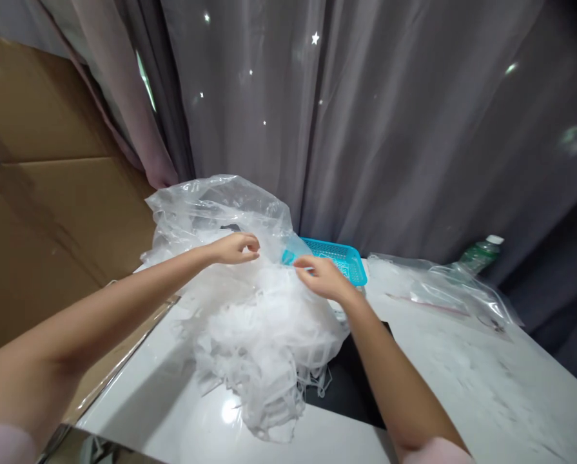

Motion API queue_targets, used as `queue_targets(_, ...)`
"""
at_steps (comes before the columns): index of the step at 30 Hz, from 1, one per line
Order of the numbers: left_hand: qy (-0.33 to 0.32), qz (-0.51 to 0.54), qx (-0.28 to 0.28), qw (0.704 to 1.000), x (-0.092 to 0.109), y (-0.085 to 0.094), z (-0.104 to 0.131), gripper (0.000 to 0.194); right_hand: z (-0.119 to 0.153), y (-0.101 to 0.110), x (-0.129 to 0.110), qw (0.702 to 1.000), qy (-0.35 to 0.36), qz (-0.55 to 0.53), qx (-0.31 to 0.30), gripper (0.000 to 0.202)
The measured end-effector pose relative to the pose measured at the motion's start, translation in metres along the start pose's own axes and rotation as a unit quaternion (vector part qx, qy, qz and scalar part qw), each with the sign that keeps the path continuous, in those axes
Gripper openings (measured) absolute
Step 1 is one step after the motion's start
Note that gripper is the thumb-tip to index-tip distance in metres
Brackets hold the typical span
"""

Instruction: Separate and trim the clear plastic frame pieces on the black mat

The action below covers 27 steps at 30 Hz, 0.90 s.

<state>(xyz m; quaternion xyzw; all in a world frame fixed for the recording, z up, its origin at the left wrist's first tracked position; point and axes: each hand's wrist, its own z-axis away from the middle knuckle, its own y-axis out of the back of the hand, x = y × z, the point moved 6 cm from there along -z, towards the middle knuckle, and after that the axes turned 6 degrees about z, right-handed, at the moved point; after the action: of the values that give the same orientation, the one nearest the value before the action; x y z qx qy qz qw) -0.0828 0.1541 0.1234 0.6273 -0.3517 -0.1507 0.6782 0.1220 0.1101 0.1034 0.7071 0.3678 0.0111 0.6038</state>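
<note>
White pile: on table, person's side of both hands; long way runs twd nr edge.
Clear bag: far side, by curtain.
L hand: fingers bent nr thumb; can't tell if pinching bag.
R hand: same; nearer pile.
Hidden: pile's bottom, pt of black mat.

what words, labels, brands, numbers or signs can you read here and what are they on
None can be read.
Clear plastic bag: no print can be made out.
Green bottle: no legible lettering.
Blue basket: patterned, too small to tell if any is lettering.
Curtain: small bright stars, no readable text.
</note>
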Motion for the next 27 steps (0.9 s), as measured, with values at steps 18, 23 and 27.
queue_targets(18, 0.049, 0.029, -0.129, 0.99, -0.018, -0.052, -0.014, 0.084, 0.006, -0.061, 0.012, 0.964, -0.066, -0.124, 0.224, 0.021)
queue_targets(23, 0.074, 0.045, -0.086, 0.992, -0.017, -0.025, -0.02, 0.051, 0.008, -0.056, 0.022, 0.939, -0.07, -0.211, 0.264, 0.028)
queue_targets(27, 0.09, 0.046, -0.043, 0.994, -0.009, 0.019, -0.028, 0.043, -0.003, -0.07, 0.019, 0.918, -0.08, -0.341, 0.187, 0.046)
